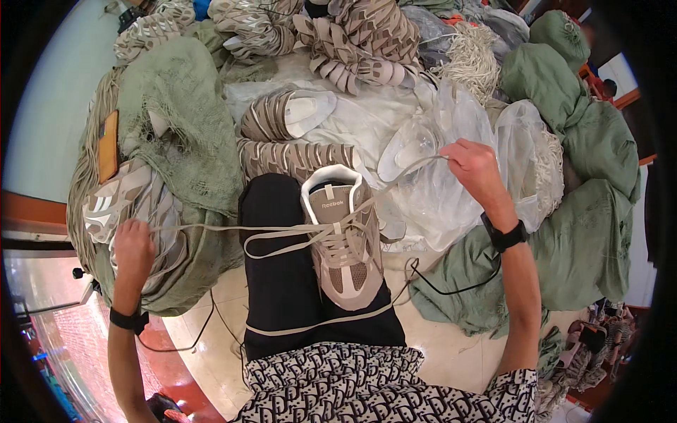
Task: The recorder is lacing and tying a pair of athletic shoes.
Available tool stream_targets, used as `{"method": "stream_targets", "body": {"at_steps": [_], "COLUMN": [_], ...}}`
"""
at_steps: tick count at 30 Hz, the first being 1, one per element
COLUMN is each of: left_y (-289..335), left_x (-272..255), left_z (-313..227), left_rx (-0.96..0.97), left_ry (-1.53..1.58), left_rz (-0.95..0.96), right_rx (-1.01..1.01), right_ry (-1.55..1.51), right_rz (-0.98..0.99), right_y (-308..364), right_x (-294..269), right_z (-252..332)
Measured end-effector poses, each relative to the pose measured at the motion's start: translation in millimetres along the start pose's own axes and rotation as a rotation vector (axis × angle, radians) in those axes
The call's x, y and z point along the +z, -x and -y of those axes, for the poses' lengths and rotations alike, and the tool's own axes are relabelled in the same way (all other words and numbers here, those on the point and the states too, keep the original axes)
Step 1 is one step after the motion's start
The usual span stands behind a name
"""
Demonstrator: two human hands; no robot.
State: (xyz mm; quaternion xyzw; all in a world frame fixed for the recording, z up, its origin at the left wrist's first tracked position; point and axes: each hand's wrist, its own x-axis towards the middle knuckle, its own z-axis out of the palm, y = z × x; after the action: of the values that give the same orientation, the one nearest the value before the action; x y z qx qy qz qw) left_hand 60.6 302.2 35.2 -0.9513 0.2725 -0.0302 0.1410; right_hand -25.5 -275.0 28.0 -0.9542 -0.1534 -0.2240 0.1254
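Observation:
A beige and brown sneaker (352,278) rests on my black-clad thighs, its toe toward me. Its flat beige shoelace (226,228) is threaded through the upper part of the shoe and drawn out to both sides. Far to the left, my left hand (134,248) is closed on one length of the lace. My right hand (471,163), raised at the right, pinches another length. A loose loop of lace lies left of the tongue, and more lace crosses my lap below the toe.
Stacked shoe parts (296,156) lie just beyond my knees, beside clear plastic bags (451,190). Green cloth sacks (176,106) flank me, with an orange-cased phone (108,146) on the left. A bundle of cream laces (474,60) sits farther back. Thin black cables (451,291) trail from my wristbands.

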Motion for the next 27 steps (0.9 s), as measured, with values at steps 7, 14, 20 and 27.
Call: {"method": "stream_targets", "body": {"at_steps": [7,14,20,27], "left_y": [-62,-96,-98,-104], "left_x": [-51,-56,-53,-42], "left_z": [-155,-248,-261,-258], "left_rx": [0.439,0.551,0.543,0.528], "left_ry": [0.626,0.94,0.997,0.886], "left_rz": [-0.416,-0.266,-0.142,-0.153], "right_rx": [0.318,0.787,0.75,0.5], "right_ry": [0.275,-0.772,-1.293,-0.334], "right_rz": [0.249,0.517,0.271,0.533], "right_y": [-4,56,31,40], "right_x": [3,79,55,65], "right_z": [50,130,115,137]}}
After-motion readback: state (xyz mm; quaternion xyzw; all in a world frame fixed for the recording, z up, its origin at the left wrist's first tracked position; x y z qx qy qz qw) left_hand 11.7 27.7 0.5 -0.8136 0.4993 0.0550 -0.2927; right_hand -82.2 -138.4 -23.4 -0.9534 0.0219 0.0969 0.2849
